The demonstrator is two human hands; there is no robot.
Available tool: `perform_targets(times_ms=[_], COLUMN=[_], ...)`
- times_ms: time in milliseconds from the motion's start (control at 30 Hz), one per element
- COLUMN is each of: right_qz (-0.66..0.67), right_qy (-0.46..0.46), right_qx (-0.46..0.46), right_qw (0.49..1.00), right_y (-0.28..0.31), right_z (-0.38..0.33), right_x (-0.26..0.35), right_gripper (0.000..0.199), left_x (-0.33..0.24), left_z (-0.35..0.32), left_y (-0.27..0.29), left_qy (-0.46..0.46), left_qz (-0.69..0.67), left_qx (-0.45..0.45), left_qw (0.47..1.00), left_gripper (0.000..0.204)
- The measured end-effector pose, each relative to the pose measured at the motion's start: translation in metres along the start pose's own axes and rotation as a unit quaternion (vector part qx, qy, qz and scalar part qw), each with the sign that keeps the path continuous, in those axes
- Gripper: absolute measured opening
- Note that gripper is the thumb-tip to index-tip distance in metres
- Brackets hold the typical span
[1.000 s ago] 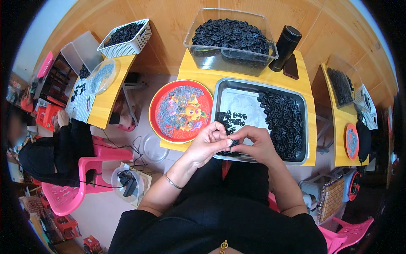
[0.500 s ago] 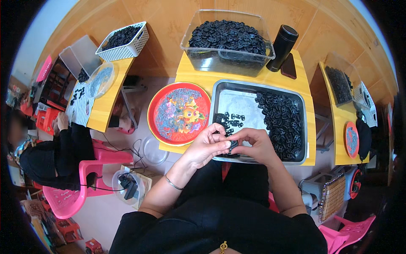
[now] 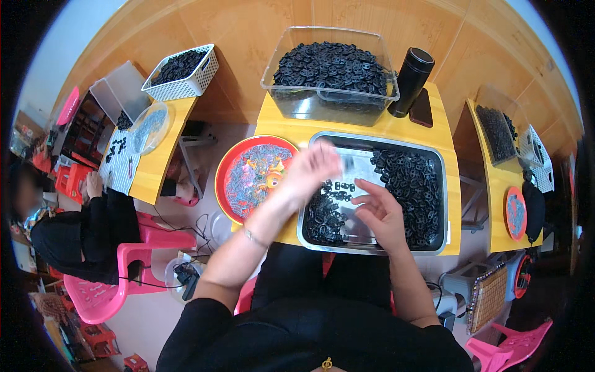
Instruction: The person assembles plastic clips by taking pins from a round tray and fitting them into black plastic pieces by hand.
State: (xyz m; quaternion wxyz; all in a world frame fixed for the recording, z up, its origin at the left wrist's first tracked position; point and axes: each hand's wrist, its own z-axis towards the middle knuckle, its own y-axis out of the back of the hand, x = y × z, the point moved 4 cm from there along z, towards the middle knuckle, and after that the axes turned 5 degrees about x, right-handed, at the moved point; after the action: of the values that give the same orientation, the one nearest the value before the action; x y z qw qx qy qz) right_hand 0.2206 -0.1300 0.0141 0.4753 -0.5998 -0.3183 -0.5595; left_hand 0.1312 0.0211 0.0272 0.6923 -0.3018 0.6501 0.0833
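My left hand [image 3: 315, 168] is smeared by motion above the left rim of a metal tray [image 3: 365, 249]. A blurred dark patch lies just beside its fingers; whether the hand holds it I cannot make out. Over the middle of the tray, my right hand [image 3: 380, 216] has thumb and fingers apart with nothing between them. Small black plastic pieces with holes [image 3: 409, 198] fill the tray's right side. A smaller heap of black pieces [image 3: 325, 220] lies at its near left, with several in short rows [image 3: 341, 186] behind.
Left of the tray stands a round red dish [image 3: 226, 208] holding thin grey metal pins. A clear plastic bin [image 3: 328, 115] full of black pieces sits behind, beside a black flask [image 3: 413, 80] and a dark phone [image 3: 421, 110]. A co-worker [image 3: 80, 229] sits at the left table.
My hands have parted from a black piece they were working on together. The left went up and forward over the tray; the right has opened. The view has shifted slightly.
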Motion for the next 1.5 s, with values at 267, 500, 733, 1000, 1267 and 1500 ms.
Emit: perform_targets(times_ms=[267, 500, 733, 1000, 1267, 1500], right_qz=[-0.081, -0.138, -0.183, -0.223, -0.232, -0.294], right_qy=[-0.019, -0.061, -0.066, -0.055, -0.054, -0.068], right_qx=[-0.038, -0.053, -0.016, -0.012, -0.009, 0.001], right_qw=[0.996, 0.987, 0.981, 0.973, 0.971, 0.953], right_y=[0.028, 0.037, 0.029, 0.027, 0.023, 0.024], right_z=[-0.004, -0.010, -0.014, -0.019, -0.019, -0.017], right_x=[-0.016, -0.023, -0.034, -0.030, -0.030, -0.023], right_gripper=[0.018, 0.012, 0.012, 0.012, 0.012, 0.013], left_x=[-0.108, -0.033, 0.006, 0.008, 0.022, 0.027], left_z=[0.092, -0.013, -0.068, -0.076, -0.076, -0.074], left_y=[0.054, 0.086, 0.114, 0.083, 0.077, 0.069], left_qy=[-0.240, -0.092, -0.088, -0.083, -0.090, -0.106], left_qz=[0.284, 0.405, 0.632, 0.592, 0.658, 0.691], left_qx=[-0.112, -0.073, -0.086, 0.051, 0.096, 0.089], left_qw=[0.922, 0.907, 0.765, 0.800, 0.742, 0.710], left_gripper=[0.015, 0.013, 0.013, 0.027, 0.022, 0.019])
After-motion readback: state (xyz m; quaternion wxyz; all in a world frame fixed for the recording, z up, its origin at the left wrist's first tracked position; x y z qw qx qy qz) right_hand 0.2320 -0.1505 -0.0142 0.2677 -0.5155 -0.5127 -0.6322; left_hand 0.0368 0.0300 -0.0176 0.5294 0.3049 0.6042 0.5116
